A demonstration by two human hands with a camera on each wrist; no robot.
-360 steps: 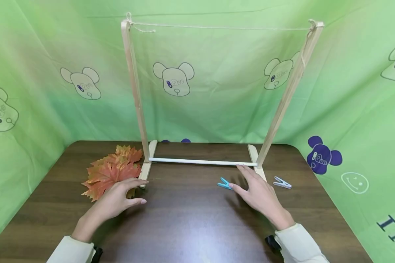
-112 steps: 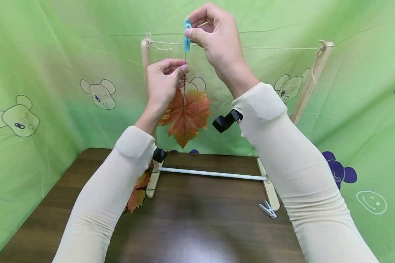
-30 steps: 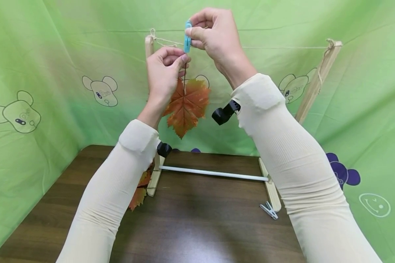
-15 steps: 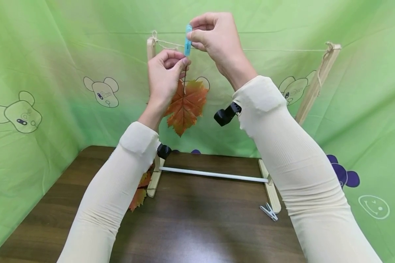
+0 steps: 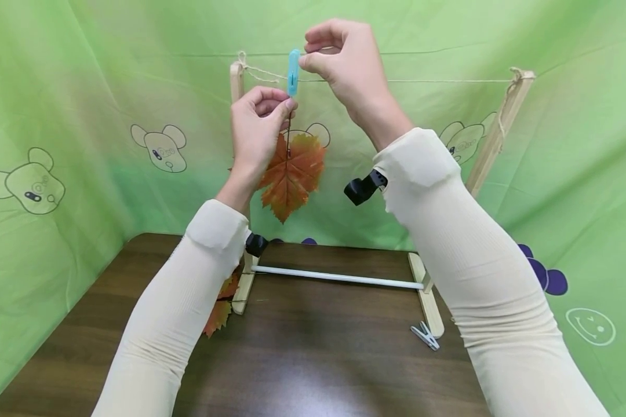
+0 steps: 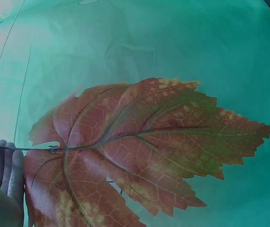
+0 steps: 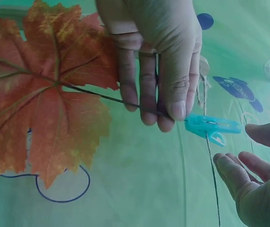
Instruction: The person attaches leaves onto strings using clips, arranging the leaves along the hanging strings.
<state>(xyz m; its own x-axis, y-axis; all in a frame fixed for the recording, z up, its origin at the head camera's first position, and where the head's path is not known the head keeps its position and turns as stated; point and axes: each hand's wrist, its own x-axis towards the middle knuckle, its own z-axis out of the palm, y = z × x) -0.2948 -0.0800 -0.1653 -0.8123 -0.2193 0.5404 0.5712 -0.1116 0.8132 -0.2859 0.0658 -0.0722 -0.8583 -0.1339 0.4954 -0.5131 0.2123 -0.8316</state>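
My left hand (image 5: 258,124) pinches the thin stem of an orange-red artificial maple leaf (image 5: 294,174), which hangs point down below the string (image 5: 448,81). In the left wrist view the leaf (image 6: 139,137) fills the middle, with only the fingers' edge visible. A light blue clothespin (image 5: 293,72) sits across the string just above the left fingertips. From the right wrist view, the stem's end runs into the tip of the clothespin (image 7: 213,125). My right hand (image 7: 263,189) is spread beside the clothespin's handles, thumb and fingers apart from it.
The string spans two wooden uprights (image 5: 492,139) joined low down by a white rod (image 5: 339,277). A grey clothespin (image 5: 425,336) lies on the brown table (image 5: 313,359) near the right foot. More leaves (image 5: 219,315) lie at the left foot, partly behind my left sleeve.
The right hand, pinching the clothespin half a second ago, has let go and drawn slightly right. The clothespin stays on the string; the left hand keeps its pinch on the stem.
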